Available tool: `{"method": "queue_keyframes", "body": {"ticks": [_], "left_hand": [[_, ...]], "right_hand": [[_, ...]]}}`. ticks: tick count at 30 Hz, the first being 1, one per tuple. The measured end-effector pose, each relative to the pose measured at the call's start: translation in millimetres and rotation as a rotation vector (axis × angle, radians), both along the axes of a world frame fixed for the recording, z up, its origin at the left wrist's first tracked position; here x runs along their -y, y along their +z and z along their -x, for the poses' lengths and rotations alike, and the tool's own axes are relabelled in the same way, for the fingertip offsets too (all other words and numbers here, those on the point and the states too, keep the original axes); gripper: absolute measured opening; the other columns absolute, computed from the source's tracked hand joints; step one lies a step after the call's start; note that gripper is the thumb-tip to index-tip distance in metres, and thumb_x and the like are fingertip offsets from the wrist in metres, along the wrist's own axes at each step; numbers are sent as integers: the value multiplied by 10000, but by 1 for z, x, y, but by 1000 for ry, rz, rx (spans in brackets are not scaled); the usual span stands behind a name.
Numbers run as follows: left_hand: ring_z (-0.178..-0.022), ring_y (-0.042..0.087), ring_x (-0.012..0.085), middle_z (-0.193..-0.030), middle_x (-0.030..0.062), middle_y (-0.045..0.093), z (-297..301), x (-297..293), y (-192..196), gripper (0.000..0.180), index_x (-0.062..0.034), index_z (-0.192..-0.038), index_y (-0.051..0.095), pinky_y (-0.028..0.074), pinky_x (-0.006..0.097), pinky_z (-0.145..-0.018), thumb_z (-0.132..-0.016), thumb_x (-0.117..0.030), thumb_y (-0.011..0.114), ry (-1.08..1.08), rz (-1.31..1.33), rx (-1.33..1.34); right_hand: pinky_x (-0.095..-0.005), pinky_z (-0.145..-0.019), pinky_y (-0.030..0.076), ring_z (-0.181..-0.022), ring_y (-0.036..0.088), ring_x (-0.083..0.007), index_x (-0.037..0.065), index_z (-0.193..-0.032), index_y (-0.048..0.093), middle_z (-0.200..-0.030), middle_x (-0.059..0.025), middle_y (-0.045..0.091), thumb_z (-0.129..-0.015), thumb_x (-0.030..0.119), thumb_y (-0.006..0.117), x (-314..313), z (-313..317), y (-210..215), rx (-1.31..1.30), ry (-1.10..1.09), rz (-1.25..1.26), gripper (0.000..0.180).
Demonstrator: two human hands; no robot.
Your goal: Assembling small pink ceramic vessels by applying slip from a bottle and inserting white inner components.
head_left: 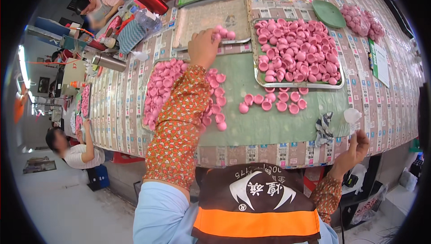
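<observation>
My left hand reaches across to the near edge of a worn, cream-coloured tray. Its fingers curl against a small cluster of pink balls there; part of the grip is hidden behind the back of the hand. My right hand is by the table's front edge, thumb and fingers drawn together; whatever is between them is too small to make out. Just beyond it lies a small white squeeze bottle. Loose pink half-shells are scattered on the green mat between my arms.
Pink pieces fill a metal tray at right and a heap beside my left forearm. A crumpled grey cloth lies near the bottle. Farther off are a green dish, bagged pink balls and a steel flask. Other people sit at left.
</observation>
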State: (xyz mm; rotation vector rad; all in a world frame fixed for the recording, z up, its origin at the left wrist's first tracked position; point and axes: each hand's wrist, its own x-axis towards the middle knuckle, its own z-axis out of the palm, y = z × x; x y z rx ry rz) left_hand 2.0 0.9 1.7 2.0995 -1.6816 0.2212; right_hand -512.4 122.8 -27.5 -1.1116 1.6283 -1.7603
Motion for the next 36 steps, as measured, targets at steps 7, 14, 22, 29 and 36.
{"method": "queue_keyframes", "body": {"ticks": [7, 14, 22, 29, 36], "left_hand": [[-777, 623, 342, -792, 151, 651, 36, -76, 42, 269, -68, -906, 650, 452, 464, -683, -958, -326, 593, -182, -161, -312], [-669, 586, 208, -804, 79, 641, 45, -167, 38, 143, -50, -1005, 663, 440, 293, -620, -967, -175, 607, -126, -104, -459], [-907, 535, 254, -948, 41, 548, 77, -213, 42, 112, -121, -945, 695, 431, 407, -789, -836, -146, 692, -295, -177, -70], [-921, 532, 245, -949, 48, 551, 79, -214, 31, 78, -91, -935, 651, 423, 375, -801, -861, -103, 670, -296, -162, -26], [-799, 548, 70, -923, 25, 626, 141, -226, 37, 135, -67, -1131, 506, 438, 224, -708, -1002, -74, 543, -257, -193, -1449]], "right_hand": [[-342, -1021, 379, -1201, 481, -184, -6, -1366, 491, -1292, -100, 520, -923, 93, 647, 26, -9, 8, -120, 56, -71, 480], [-301, -902, 471, -1094, 564, -169, -2, -1371, 497, -1284, -110, 549, -938, 136, 676, 44, -9, -7, -309, 134, -119, 488], [-269, -831, 494, -954, 592, -129, -10, -1247, 582, -1086, -76, 635, -962, 161, 667, 55, -5, -7, -295, 207, -199, 343], [-292, -855, 498, -958, 619, -160, -24, -1173, 575, -1078, -111, 657, -984, 143, 620, 35, -30, 15, -231, 149, 26, 257], [-308, -819, 503, -900, 614, -163, 31, -1183, 543, -1003, -94, 643, -858, -4, 646, -34, -98, 63, 188, 748, -190, 344]]}}
